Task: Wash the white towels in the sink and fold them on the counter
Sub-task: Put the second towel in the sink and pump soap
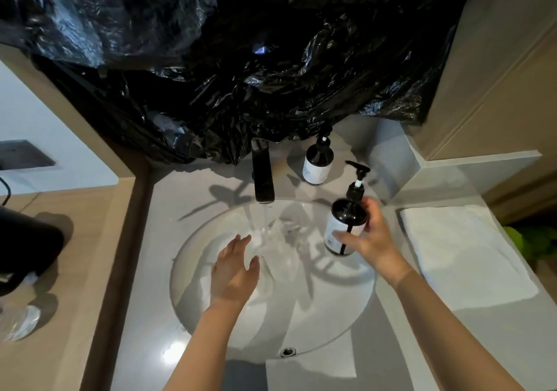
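Two hands work over the sink (211,324) while water runs from the black tap (263,176) at its twelve o'clock edge. The right hand (372,241) has its fingers and thumb curled round a dark soap bottle (345,227) with a white label, held upright over the basin's two o'clock rim, pump on top. The left hand (235,270) is spread flat, fingers straight, palm down, just left of the stream at about the basin's centre, holding nothing.

One white towel (464,255) lies folded flat on the worktop (141,315) at three o'clock from the sink, well apart from the water. Its long axis runs roughly from eleven to five o'clock. It sits just to the right of the right hand, which is clearly the nearer of the two; the left hand would have to cross the whole basin to reach it. No towel can be made out in the basin itself.

A second soap bottle (318,161) stands on the worktop at one o'clock from the tap. Black plastic sheeting (241,59) hangs across the wall at twelve o'clock.

Judging by this, washing has barely begun.
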`<state>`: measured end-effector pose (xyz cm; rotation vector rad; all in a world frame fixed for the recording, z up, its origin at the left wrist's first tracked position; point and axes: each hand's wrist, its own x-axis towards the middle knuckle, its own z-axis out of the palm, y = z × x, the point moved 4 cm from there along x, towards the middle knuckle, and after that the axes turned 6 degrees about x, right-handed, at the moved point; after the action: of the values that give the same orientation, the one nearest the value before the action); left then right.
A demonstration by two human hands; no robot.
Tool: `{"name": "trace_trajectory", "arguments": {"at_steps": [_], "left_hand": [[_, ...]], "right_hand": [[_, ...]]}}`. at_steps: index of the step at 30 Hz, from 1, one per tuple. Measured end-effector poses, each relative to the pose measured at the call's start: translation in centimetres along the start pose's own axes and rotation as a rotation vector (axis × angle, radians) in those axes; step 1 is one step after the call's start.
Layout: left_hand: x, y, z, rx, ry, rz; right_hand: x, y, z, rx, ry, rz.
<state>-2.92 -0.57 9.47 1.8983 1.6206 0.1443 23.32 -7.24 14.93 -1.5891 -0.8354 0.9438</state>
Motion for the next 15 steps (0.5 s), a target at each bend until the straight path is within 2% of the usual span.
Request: {"name": "trace_trajectory", "arguments": {"at_steps": [3,6,11,15], "left_hand": [[-0.9,-0.2,-0.7,-0.323,0.028,-0.055],[-2.0,0.5,-2.0,-0.611,-0.009,-0.058],[-3.5,2.8,-5.2,-0.779,-0.114,0.09],[-3.9,4.4,-5.9,-0.76,-0.223,0.143]], "right_hand": [[-3.0,0.1,1.6,-0.091,-0.106,0.01],[-5.0,0.5,3.1,-0.159,-0.28,0.049],[-6.3,0.7,4.0,-0.31,-0.336,0.073],[-6.3,0.0,4.5,-0.372,-0.388,0.049]]}}
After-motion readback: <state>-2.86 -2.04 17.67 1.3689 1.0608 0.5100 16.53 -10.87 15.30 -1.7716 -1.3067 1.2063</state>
